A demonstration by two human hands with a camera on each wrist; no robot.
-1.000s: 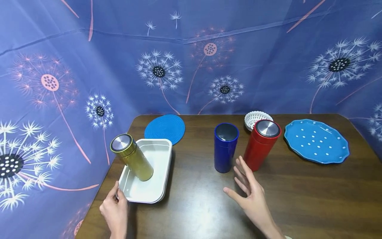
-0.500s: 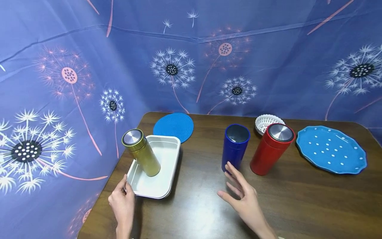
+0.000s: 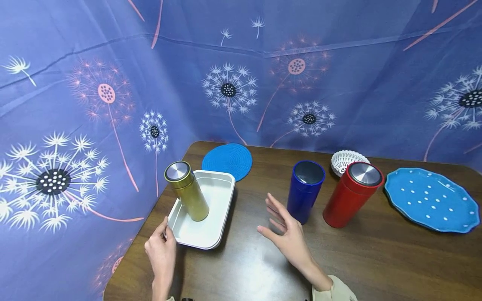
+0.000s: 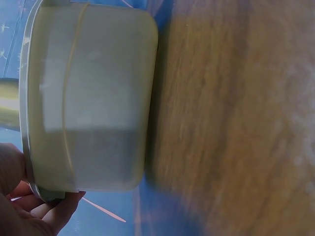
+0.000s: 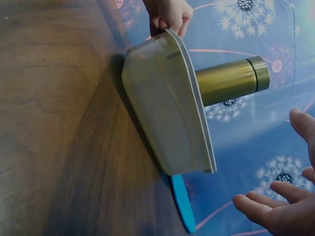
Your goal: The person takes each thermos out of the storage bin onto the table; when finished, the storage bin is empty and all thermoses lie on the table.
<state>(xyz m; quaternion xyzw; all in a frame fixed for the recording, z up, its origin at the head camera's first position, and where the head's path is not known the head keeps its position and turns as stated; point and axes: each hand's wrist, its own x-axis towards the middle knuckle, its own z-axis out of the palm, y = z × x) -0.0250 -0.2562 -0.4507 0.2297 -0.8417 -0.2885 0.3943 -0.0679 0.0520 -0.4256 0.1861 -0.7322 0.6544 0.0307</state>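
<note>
My left hand [image 3: 161, 249] pinches the near left rim of a white plastic tub [image 3: 228, 196], fingers under the edge in the left wrist view. A gold thermos flask [image 3: 193, 196] with a silver lid top stands in the tub, rising well above the rim. My right hand [image 3: 289, 238] hangs over the table between the tub and a blue thermos flask [image 3: 303, 200], fingers spread with nothing in them. To the right of the blue flask stands a red thermos flask [image 3: 348, 198]. In the right wrist view the tub's side [image 5: 162, 103] and the right fingers [image 5: 256, 209] appear apart.
A round blue woven mat [image 3: 229, 161] lies behind the tub. At the back, a small white basket [image 3: 340, 161] sits partly behind the red flask. A blue plate with white dots [image 3: 433, 198] lies on the right of the wooden table [image 3: 244, 276]. Patterned blue cloth [image 3: 263, 92] hangs behind.
My right hand has moved left, away from the red flask and past the blue one. The left hand keeps hold of the tub's rim. The head view has turned somewhat left.
</note>
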